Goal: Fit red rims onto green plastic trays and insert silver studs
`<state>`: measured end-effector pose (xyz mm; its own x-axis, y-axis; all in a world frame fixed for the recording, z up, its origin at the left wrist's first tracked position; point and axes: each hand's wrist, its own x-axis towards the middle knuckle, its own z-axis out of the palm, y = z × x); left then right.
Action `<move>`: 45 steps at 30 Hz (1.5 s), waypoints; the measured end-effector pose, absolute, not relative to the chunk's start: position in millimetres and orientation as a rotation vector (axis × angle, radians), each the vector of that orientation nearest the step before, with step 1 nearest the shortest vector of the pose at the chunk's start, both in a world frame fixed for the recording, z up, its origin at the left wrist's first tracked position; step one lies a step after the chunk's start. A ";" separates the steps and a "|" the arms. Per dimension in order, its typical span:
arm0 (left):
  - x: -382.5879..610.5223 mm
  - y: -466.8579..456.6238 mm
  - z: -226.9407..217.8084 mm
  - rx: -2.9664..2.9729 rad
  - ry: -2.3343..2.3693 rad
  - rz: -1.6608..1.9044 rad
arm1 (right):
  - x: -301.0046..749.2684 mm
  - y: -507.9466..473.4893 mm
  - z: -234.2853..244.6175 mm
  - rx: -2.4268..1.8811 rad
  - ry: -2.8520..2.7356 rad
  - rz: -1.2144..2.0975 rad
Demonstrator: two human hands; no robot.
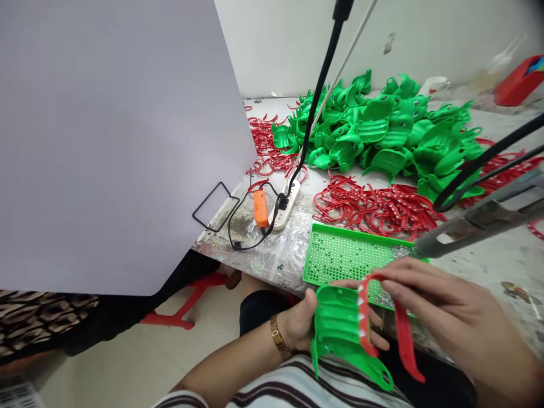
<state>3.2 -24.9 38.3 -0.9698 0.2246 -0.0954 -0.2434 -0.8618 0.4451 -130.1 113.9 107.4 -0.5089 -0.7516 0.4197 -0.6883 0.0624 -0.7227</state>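
My left hand (302,322) holds a green plastic curved piece (338,320), ribbed inside, with a small looped tab at its lower end. The thumb rests at its left edge and the fingers pass behind it. In my right hand (450,311), thumb and fingers pinch a red curved strip with white teeth (363,317); it lies along the green piece's right edge. A second, plain-looking red length (407,343) hangs below the same fingers; whether it belongs to the same strip I cannot tell. Behind both hands sits a green perforated tray (340,258) with small metal bits.
Many similar green pieces (374,124) are heaped at the back. Red strips (365,207) lie in piles before them. A power strip (285,207) and an orange adapter (260,208) stand left. A grey metal arm (480,218) reaches in from the right; a pale panel (127,141) blocks the left.
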 end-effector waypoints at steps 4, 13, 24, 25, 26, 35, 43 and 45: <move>-2.6 -21.5 42.7 -0.126 0.684 2.827 | -118.9 109.6 102.8 -1.574 2.180 -1.302; -3.9 -16.4 42.0 -0.198 0.689 2.818 | -106.3 104.3 88.0 -1.527 2.282 -1.320; -4.4 -17.7 46.5 -0.169 0.716 2.837 | -98.3 106.3 87.4 -1.508 2.301 -1.336; -4.9 -18.0 48.2 -0.179 0.722 2.845 | -97.8 106.5 87.3 -1.524 2.308 -1.354; -5.2 -18.3 49.5 -0.193 0.725 2.857 | -97.2 106.4 87.1 -1.542 2.315 -1.370; 2.1 -19.8 37.2 -0.102 0.716 2.847 | -97.0 103.9 83.6 -1.655 2.326 -1.367; 2.1 -23.0 38.1 -0.203 0.576 2.850 | -93.2 104.9 81.0 -1.548 2.489 -1.485; 0.9 -24.6 39.0 -0.152 0.553 2.890 | -108.8 109.6 78.5 -1.240 2.733 -1.952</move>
